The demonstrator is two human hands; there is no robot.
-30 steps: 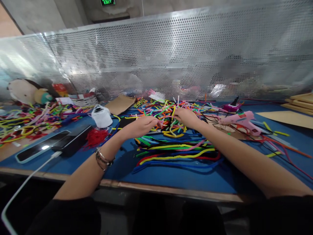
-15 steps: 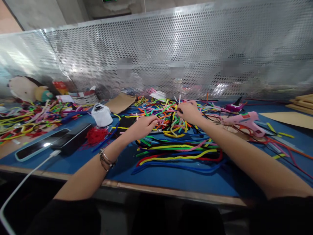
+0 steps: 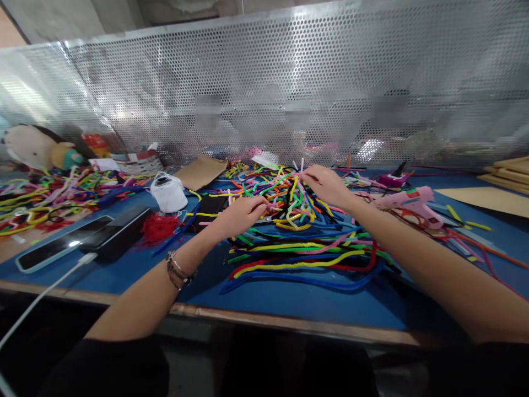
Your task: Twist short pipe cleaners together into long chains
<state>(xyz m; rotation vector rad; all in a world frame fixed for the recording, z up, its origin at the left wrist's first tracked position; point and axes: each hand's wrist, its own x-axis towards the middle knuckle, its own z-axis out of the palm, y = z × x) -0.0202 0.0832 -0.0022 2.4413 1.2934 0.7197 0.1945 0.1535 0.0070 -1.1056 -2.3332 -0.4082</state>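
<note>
A tangled heap of many-coloured pipe cleaners [image 3: 295, 212] lies in the middle of the blue table. At its left edge my left hand [image 3: 243, 216] is closed, thumb and fingertips pressed together; a bit of pink shows by the tips, but what they pinch is too small to make out. Over the heap's back right, my right hand [image 3: 327, 184] is closed in a pinch on a pink pipe cleaner [image 3: 298, 175]. In front of the heap, longer pipe cleaners [image 3: 297, 266] in yellow, red, blue and green lie roughly side by side.
A pink glue gun [image 3: 409, 204] lies to the right, near tan card [image 3: 483, 201]. On the left are red thread [image 3: 159, 230], a white pouch-like item [image 3: 168, 193], a phone [image 3: 61, 244] and a black box [image 3: 115, 234] with a white cable. A perforated metal panel [image 3: 256, 71] stands behind.
My right hand has shifted slightly right and its fingers have drawn back from the heap, with the pink pipe cleaner now showing at their tips. My left hand stays nearly in place.
</note>
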